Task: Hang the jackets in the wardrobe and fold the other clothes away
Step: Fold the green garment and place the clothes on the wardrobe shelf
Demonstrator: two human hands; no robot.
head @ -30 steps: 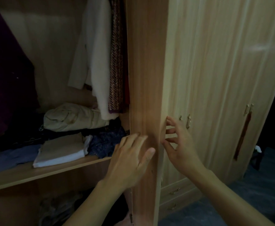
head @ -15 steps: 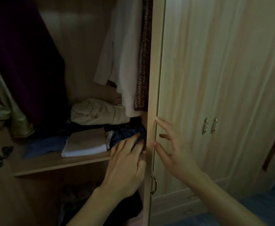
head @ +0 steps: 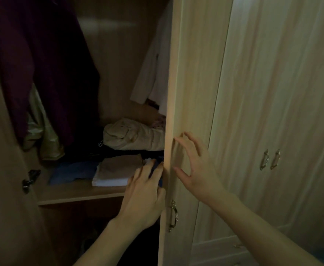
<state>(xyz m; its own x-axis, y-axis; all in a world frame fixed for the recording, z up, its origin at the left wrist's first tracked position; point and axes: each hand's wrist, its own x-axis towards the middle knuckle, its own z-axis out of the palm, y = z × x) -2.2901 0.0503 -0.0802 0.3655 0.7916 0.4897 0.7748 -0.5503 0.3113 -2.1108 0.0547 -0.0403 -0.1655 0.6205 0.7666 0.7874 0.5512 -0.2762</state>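
Head view: a light wood-grain wardrobe [head: 272, 83] in a dim room, seen from close in front. Its door [head: 188, 77] stands partly ajar, edge toward the camera, with a metal handle [head: 173, 215] low on its face; 2 more paired handles [head: 270, 159] sit on the closed doors to the right. The left hand [head: 144, 196] reaches into the gap beside the door edge, fingers relaxed and slightly spread, holding nothing, fingertips near the folded pile. The right hand [head: 195, 166] lies against the door's outer face, fingers straight and spread, thumb apart, fingertips touching the panel near its edge; it grasps nothing. Inside, a dark maroon jacket [head: 42, 64] hangs at the left with a pale green garment [head: 40, 131] beneath it, and a cream jacket [head: 153, 73] hangs at the right, partly hidden by the door. On the wooden shelf [head: 76, 194] lie a folded beige-and-white stack [head: 117, 171], a blue garment [head: 72, 171] just left of it, and a rolled cream bundle [head: 132, 137] behind, resting on dark clothing. A hinge [head: 29, 179] shows on the left door's inner side. The compartment below the shelf is too dark to read.
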